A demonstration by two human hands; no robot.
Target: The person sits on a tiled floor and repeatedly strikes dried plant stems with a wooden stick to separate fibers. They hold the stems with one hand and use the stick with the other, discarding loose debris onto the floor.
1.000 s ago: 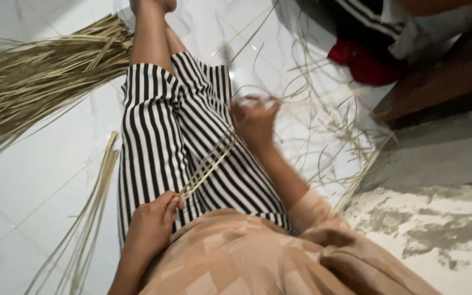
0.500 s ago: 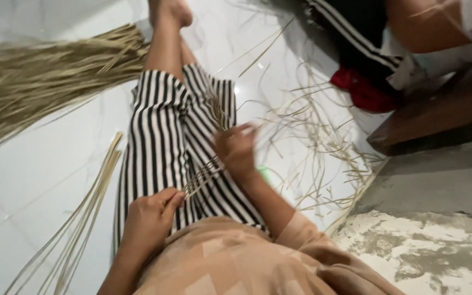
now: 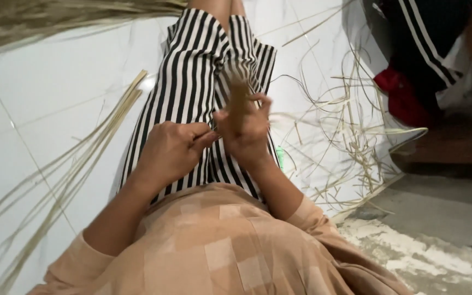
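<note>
Over the lap, close to the camera, both hands meet above the striped skirt (image 3: 192, 82). Left hand (image 3: 170, 150) has its fingers (image 3: 206, 136) pinched on the near end of a thin bundle of dried strips (image 3: 239, 104). Right hand (image 3: 247, 131) is clenched around the same bundle, which stands nearly upright in its grip and blurs at the top. These strips look light, thin and springy, likely to bend easily but crease or split if folded hard; held near the ends they would whip about, so a hold low on the bundle, all strips pinched together, seems surest. Farther out, loose strands (image 3: 345, 142) lie tangled on the white tiled floor (image 3: 50, 98) to the right, long stalks (image 3: 83, 158) to the left, and a heap of reeds (image 3: 55, 19) lies beyond.
</note>
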